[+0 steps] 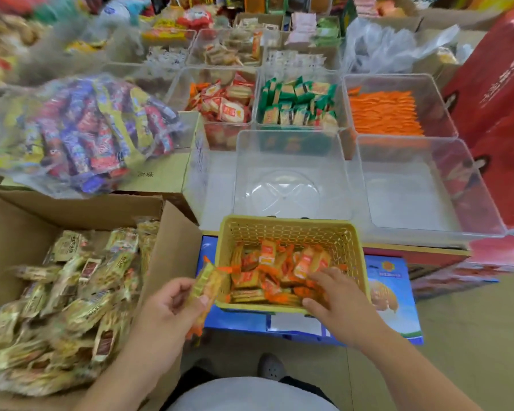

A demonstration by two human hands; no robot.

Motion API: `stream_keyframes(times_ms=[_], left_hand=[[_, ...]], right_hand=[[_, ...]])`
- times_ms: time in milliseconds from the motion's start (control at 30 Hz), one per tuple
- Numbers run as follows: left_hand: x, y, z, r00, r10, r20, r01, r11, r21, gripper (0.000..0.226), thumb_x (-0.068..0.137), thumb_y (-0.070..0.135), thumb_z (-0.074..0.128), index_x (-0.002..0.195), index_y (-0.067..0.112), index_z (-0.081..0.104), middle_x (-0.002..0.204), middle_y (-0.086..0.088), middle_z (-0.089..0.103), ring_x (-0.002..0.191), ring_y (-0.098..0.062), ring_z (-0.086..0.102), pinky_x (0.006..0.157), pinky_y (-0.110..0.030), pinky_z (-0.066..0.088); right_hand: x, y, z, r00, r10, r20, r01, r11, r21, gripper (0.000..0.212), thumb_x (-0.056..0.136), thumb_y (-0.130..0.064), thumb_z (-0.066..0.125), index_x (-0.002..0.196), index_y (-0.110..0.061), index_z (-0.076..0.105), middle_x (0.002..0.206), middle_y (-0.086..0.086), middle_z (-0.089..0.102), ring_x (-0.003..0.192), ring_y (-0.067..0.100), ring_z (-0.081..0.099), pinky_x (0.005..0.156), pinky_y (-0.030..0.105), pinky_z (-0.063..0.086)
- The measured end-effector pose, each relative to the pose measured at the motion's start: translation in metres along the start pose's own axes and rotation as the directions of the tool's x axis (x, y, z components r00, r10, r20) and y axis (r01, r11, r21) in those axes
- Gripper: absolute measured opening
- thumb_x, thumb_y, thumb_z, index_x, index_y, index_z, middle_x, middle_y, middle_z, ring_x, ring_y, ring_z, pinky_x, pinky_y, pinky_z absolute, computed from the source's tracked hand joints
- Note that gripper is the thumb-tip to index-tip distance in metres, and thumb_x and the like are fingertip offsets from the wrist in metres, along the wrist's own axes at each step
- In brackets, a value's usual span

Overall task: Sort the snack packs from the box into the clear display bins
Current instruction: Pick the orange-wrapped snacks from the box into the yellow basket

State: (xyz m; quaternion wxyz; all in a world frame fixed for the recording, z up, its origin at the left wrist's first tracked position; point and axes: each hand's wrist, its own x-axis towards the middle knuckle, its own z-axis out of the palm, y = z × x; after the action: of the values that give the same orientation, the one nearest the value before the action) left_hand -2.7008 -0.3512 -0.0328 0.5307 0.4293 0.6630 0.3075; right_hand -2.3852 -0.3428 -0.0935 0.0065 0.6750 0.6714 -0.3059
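Cardboard box (pixel 175 232): far left, heaped with gold-wrapped packs.
Left hand (pixel 166 307): fingers (pixel 204 300) pinch one orange snack pack (pixel 208 280) beside the yellow basket (pixel 285 222).
Pack handling: light, with slippery film and probably a brittle biscuit inside; pinch the flat faces gently.
Right hand (pixel 336 295): fingers spread over the basket's packs, gripping none visibly.

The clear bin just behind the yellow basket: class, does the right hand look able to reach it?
Probably yes: the right hand is in the yellow basket, and the clear bin stands open-topped directly behind, nothing between.
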Motion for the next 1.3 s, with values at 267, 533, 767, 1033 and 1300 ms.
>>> stream_keyframes(times_ms=[267,533,767,1033,1300], left_hand=[[0.054,0.030,0.063,0.961,0.241,0.139,-0.278,0.813,0.512,0.015,0.091,0.044,0.072,0.094,0.053,0.061,0.085,0.027,0.067,0.077,0.001,0.064,0.060,-0.024,0.050],[0.043,0.025,0.067,0.900,0.253,0.354,-0.435,0.557,0.707,0.054,0.093,0.052,0.066,0.143,0.037,0.052,0.138,0.013,0.058,0.127,-0.008,0.050,0.102,-0.026,0.041],[-0.003,0.000,-0.042,0.907,0.420,0.029,-0.265,0.514,0.816,0.047,0.089,0.045,0.068,0.130,0.021,0.066,0.132,0.001,0.063,0.126,-0.021,0.053,0.106,-0.038,0.042],[-0.026,-0.068,-0.186,0.969,0.033,-0.246,0.217,0.366,0.905,0.089,0.080,0.086,0.051,0.155,0.043,0.030,0.168,-0.003,0.023,0.150,-0.029,0.030,0.120,-0.045,0.032],[0.013,-0.100,-0.250,0.984,-0.060,0.165,-0.124,0.431,0.894,0.112,0.062,0.097,0.047,0.158,0.050,0.013,0.168,0.013,0.019,0.149,-0.018,0.032,0.119,-0.048,0.036]], right_hand=[[-0.031,0.018,-0.008,0.992,-0.062,-0.114,0.085,0.974,0.209,0.051,0.094,-0.055,0.058,0.143,-0.041,0.049,0.148,-0.015,0.042,0.141,0.012,0.032,0.112,0.028,0.031],[-0.042,0.016,-0.004,0.986,-0.045,-0.163,0.092,0.952,0.291,0.043,0.093,-0.052,0.063,0.133,-0.040,0.056,0.140,-0.019,0.046,0.139,0.006,0.033,0.114,0.032,0.034],[-0.024,-0.048,0.016,0.970,-0.204,-0.136,0.240,0.900,0.363,0.031,0.089,-0.039,0.074,0.118,-0.041,0.063,0.129,-0.015,0.056,0.130,0.009,0.045,0.107,0.028,0.035],[-0.014,-0.160,0.038,0.905,-0.415,-0.097,0.419,0.825,0.380,0.033,0.084,-0.041,0.078,0.109,-0.052,0.060,0.127,-0.030,0.055,0.124,-0.010,0.046,0.104,0.017,0.038],[-0.026,-0.283,0.063,0.924,-0.380,-0.046,0.369,0.854,0.365,0.034,0.083,-0.069,0.057,0.115,-0.059,0.054,0.121,-0.035,0.052,0.110,-0.005,0.055,0.086,0.020,0.052]])
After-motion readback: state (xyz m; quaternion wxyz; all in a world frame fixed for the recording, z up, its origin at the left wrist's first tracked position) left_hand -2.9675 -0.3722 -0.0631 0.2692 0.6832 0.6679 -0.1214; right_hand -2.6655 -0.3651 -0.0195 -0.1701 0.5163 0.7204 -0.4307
